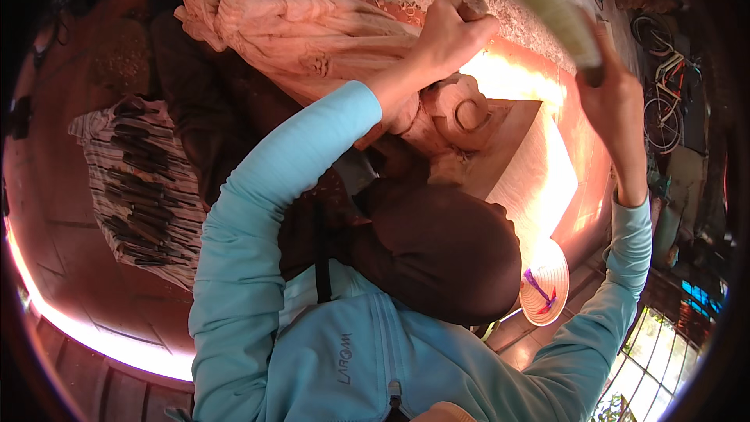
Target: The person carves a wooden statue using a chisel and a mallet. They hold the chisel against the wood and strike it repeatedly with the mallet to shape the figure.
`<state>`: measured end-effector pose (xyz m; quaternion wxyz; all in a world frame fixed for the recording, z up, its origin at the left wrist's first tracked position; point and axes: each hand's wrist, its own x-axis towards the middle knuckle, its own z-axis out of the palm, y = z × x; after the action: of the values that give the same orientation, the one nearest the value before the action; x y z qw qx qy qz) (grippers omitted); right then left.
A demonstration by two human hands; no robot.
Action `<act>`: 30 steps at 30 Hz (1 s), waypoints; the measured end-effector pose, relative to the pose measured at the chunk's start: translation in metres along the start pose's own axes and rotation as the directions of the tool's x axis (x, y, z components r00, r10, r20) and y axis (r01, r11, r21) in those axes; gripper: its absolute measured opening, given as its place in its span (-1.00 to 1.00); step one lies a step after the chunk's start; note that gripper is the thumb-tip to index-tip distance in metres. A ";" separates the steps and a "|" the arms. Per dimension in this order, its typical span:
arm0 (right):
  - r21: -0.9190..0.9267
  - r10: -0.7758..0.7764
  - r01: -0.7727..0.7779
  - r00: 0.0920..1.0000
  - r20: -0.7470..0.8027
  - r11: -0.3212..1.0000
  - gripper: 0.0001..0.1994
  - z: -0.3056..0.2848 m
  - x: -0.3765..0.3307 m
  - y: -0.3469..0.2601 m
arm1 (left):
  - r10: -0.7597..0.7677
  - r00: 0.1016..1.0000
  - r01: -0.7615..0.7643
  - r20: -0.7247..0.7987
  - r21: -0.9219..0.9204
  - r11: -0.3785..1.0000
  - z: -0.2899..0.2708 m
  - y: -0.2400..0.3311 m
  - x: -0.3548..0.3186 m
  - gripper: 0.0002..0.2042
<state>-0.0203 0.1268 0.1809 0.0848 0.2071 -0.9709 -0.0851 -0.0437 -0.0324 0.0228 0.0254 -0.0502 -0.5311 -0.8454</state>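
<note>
The left hand (451,37) gripped a wooden tool handle (472,8), the right hand (613,98) a blurred green mallet (547,9); the wooden statue (312,51) looked largely carved, its flat-sided block (508,144) seemingly unfinished.

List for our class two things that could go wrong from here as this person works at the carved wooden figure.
1. The pale green mallet in the right hand is blurred, probably swinging; a missed blow might hit the left hand, since only a short stub of the handle shows above its fist.
2. A slip might scar the carved figure behind that fist.
</note>
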 end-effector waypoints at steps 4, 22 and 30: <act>0.161 -0.040 0.068 0.985 -0.169 0.985 -0.39 0.007 0.004 0.002 | 0.027 0.999 -0.028 0.038 0.041 0.999 0.004 0.001 -0.002 -0.73; 0.006 -0.065 0.065 0.997 0.041 0.998 -0.41 0.005 -0.012 -0.004 | 0.011 0.992 -0.024 0.129 0.103 0.994 0.000 -0.001 -0.009 -0.68; -0.139 -0.004 -0.007 0.997 -0.078 0.990 -0.38 0.010 -0.034 -0.003 | 0.026 0.983 -0.050 0.181 0.129 0.990 0.002 -0.007 -0.011 -0.70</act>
<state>0.0098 0.1393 0.1664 0.1370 0.2032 -0.9587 -0.1444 -0.0330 -0.0282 0.0161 -0.0029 -0.1343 -0.5854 -0.7995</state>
